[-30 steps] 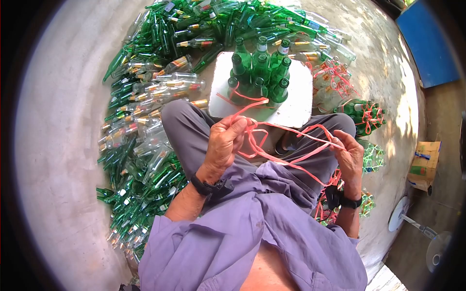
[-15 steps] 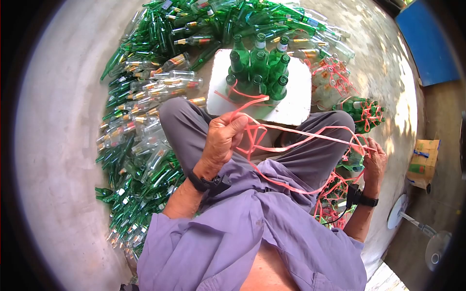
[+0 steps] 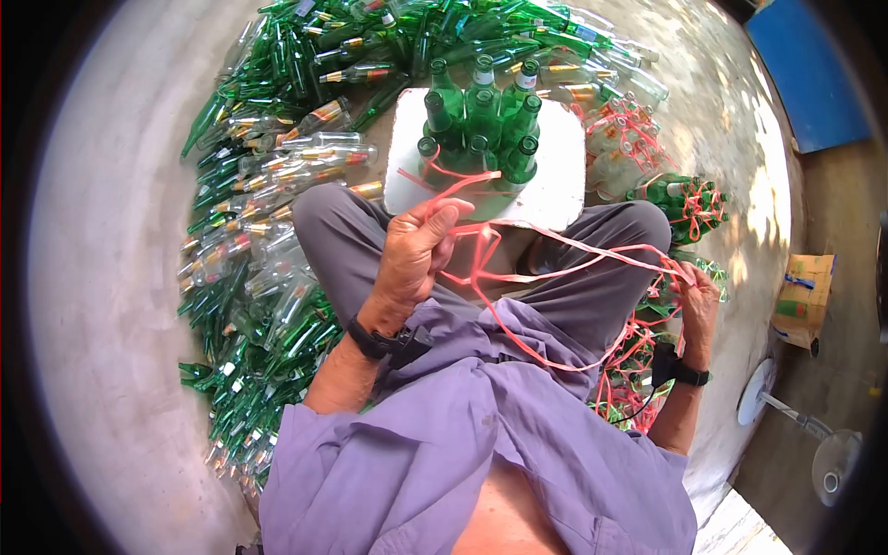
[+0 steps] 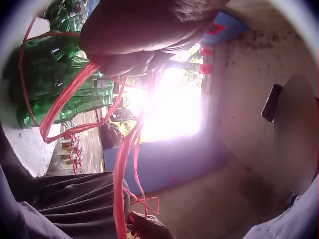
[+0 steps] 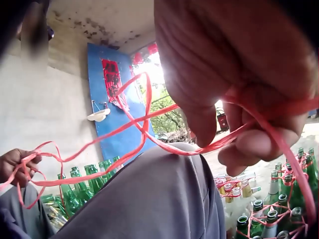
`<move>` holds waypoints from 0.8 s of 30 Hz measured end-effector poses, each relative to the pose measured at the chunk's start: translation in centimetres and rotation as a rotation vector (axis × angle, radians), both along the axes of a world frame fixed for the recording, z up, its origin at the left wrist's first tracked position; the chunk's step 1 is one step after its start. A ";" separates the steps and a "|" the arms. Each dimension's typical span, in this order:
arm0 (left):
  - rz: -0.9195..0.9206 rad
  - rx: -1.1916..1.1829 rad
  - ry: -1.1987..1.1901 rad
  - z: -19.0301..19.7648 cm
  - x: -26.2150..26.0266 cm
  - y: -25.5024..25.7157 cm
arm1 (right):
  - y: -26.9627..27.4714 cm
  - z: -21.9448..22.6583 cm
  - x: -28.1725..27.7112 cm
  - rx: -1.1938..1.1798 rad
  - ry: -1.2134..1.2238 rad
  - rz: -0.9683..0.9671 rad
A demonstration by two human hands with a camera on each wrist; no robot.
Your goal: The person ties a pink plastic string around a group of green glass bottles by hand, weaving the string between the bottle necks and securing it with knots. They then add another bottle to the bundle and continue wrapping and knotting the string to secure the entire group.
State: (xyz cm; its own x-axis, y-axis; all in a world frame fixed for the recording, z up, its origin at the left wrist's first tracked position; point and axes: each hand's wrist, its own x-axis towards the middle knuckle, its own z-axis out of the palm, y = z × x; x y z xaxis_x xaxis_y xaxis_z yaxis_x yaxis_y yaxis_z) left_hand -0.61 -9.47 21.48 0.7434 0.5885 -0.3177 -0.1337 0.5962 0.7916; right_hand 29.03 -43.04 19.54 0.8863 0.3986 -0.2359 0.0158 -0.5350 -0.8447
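My left hand (image 3: 413, 261) grips pink plastic twine (image 4: 119, 184) between thumb and curled fingers, and a loose end sticks out past the knuckles. Out to the right, beyond the knee, my right hand (image 3: 700, 310) pinches the other stretch of the twine. Several strands span the lap between the hands, with a looped, crossed part close to the left hand. Green glass bottles (image 3: 481, 116) stand upright in a tight group on a white slab (image 3: 560, 180) in front of the knees. The loose twine end overlaps the nearest bottles in the head view.
Many loose green and clear bottles (image 3: 268, 240) lie piled along the left and back. At the right are bundles of bottles tied with pink twine (image 3: 698, 208). Farther right stand a cardboard box (image 3: 803, 301), a fan (image 3: 758, 393) and a blue panel (image 3: 800, 79).
My right hand has moved outward to the right, drawing the strands longer, then slightly back. The left hand has shifted a little left and still holds the twine.
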 end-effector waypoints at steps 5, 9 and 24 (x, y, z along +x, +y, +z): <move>0.020 -0.072 -0.062 -1.3 -0.4 0.3 | -2.6 -1.6 2.1 0.272 0.227 -0.238; 0.067 -0.082 -0.071 -1.3 -0.6 0.6 | -5.8 -2.9 4.0 0.456 0.313 -0.350; -0.001 0.014 -0.054 0.9 -0.6 -0.5 | -31.7 -8.7 6.9 0.536 0.331 -0.730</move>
